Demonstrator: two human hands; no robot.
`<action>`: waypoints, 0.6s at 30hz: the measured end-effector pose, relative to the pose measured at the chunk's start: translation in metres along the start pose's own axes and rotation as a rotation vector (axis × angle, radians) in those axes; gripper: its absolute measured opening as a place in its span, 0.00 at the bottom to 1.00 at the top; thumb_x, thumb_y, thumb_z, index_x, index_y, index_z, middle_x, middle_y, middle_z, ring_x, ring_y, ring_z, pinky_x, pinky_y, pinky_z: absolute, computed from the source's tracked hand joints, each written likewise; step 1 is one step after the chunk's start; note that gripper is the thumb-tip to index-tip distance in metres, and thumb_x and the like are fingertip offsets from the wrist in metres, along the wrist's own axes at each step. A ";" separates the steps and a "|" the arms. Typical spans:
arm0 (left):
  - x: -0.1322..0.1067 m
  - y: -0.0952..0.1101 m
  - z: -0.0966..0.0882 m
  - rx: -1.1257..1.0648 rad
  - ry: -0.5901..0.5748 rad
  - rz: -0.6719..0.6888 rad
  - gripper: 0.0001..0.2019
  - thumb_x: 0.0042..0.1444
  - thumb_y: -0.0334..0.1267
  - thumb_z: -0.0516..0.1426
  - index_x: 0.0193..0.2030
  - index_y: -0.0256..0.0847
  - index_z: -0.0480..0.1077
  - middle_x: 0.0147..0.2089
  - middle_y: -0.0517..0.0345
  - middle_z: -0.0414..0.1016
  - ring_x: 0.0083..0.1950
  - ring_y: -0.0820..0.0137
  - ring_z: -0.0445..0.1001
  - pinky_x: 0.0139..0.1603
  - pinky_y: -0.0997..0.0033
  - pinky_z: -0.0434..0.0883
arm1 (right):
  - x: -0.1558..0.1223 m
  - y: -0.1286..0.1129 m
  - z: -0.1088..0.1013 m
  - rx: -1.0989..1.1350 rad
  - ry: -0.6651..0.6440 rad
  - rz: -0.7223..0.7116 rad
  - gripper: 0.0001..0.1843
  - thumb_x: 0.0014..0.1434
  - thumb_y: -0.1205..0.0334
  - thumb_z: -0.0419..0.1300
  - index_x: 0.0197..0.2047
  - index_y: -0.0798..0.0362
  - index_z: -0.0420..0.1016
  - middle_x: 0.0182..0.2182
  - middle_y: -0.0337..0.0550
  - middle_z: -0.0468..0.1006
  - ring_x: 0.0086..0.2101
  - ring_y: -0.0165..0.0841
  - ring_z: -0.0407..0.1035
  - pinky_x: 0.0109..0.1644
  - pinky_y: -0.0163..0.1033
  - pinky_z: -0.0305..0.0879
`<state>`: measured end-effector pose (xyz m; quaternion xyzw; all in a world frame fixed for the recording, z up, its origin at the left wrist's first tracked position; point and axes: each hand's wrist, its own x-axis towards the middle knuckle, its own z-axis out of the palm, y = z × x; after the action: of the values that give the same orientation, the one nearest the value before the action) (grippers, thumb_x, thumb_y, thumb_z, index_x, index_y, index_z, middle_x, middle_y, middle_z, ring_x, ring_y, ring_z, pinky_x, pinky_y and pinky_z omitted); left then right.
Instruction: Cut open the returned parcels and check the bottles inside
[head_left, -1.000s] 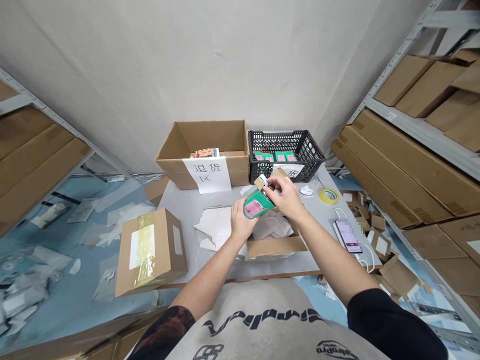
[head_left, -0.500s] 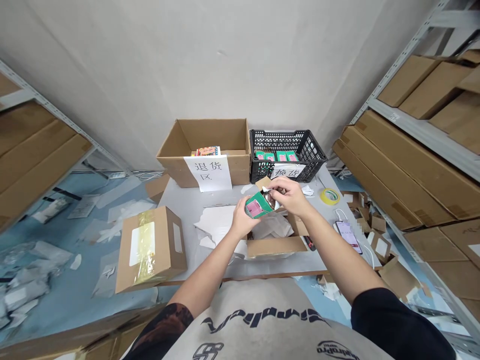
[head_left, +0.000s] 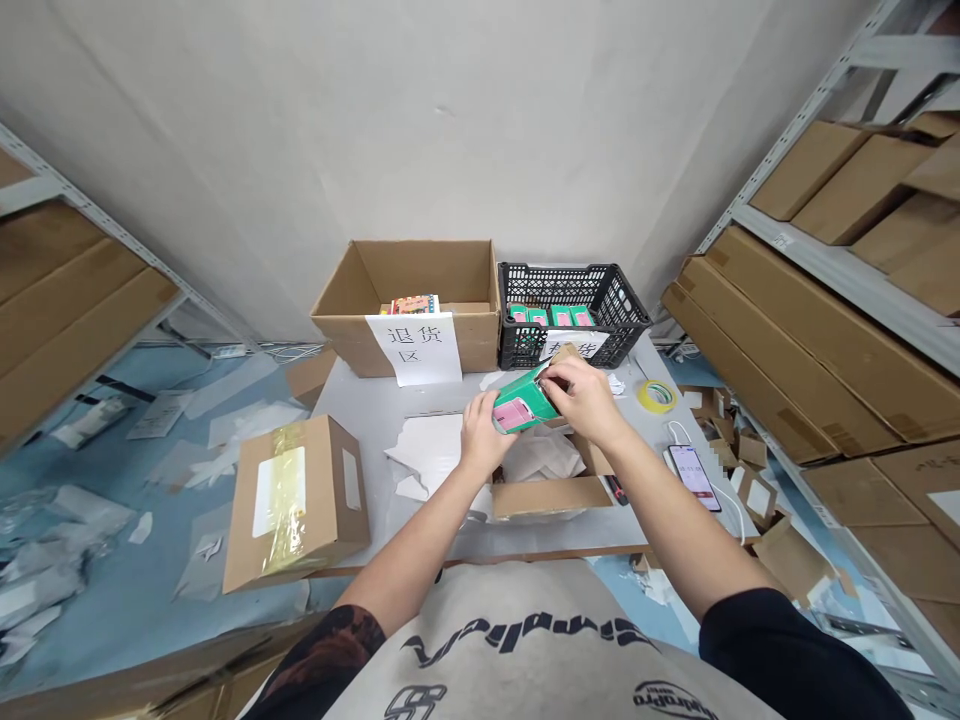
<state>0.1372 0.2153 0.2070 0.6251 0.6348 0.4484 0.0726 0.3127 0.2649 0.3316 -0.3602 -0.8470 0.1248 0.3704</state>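
Note:
A small green box with a pink panel (head_left: pixel 526 396) is tilted in front of me, its brown flap raised at the upper right end. My left hand (head_left: pixel 481 432) is wrapped round its lower left end. At the other end, my right hand (head_left: pixel 581 398) has its fingers closed at the opening; whether they pinch the flap or something inside is hidden. Below both hands stands an opened cardboard carton (head_left: pixel 551 495) with white crumpled paper (head_left: pixel 541 455) in it.
Behind are a large cardboard box (head_left: pixel 341 345) with a paper sign and a black crate (head_left: pixel 634 335) holding several green boxes. A taped carton (head_left: pixel 349 535) stands left. Tape roll (head_left: pixel 657 397) and phone (head_left: pixel 694 477) lie right. Shelves flank the table.
The green box has turned so that more of its long green side shows. My right hand has shifted slightly at the opening, and the inside is now mostly hidden.

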 end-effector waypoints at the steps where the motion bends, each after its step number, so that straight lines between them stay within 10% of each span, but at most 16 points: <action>1: 0.000 -0.001 0.001 0.011 -0.005 -0.003 0.34 0.41 0.37 0.68 0.56 0.43 0.63 0.53 0.49 0.70 0.54 0.55 0.70 0.55 0.57 0.68 | -0.002 -0.002 0.000 -0.022 -0.012 0.014 0.06 0.61 0.64 0.57 0.39 0.50 0.76 0.35 0.45 0.78 0.37 0.38 0.71 0.44 0.43 0.66; 8: -0.004 -0.008 0.004 -0.012 0.011 -0.036 0.34 0.42 0.38 0.67 0.57 0.43 0.63 0.52 0.49 0.70 0.54 0.55 0.70 0.54 0.57 0.68 | -0.012 -0.005 -0.003 0.147 -0.127 0.101 0.24 0.66 0.57 0.52 0.65 0.48 0.62 0.50 0.47 0.76 0.49 0.41 0.70 0.54 0.49 0.64; 13: -0.006 -0.006 0.003 -0.026 0.044 -0.017 0.33 0.42 0.38 0.67 0.56 0.43 0.63 0.52 0.49 0.71 0.54 0.55 0.70 0.56 0.57 0.67 | -0.015 0.003 0.019 0.337 0.124 0.255 0.17 0.66 0.50 0.54 0.48 0.46 0.79 0.43 0.43 0.77 0.46 0.37 0.71 0.54 0.45 0.66; 18: -0.005 -0.008 0.001 -0.021 0.078 -0.095 0.34 0.39 0.37 0.68 0.56 0.42 0.64 0.51 0.49 0.71 0.53 0.54 0.71 0.53 0.57 0.69 | -0.025 0.009 0.040 0.332 0.246 0.344 0.14 0.57 0.46 0.63 0.42 0.43 0.83 0.61 0.43 0.63 0.61 0.42 0.58 0.66 0.50 0.53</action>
<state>0.1333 0.2129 0.1986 0.5754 0.6614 0.4751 0.0757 0.3002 0.2561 0.2867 -0.4458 -0.6897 0.2786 0.4979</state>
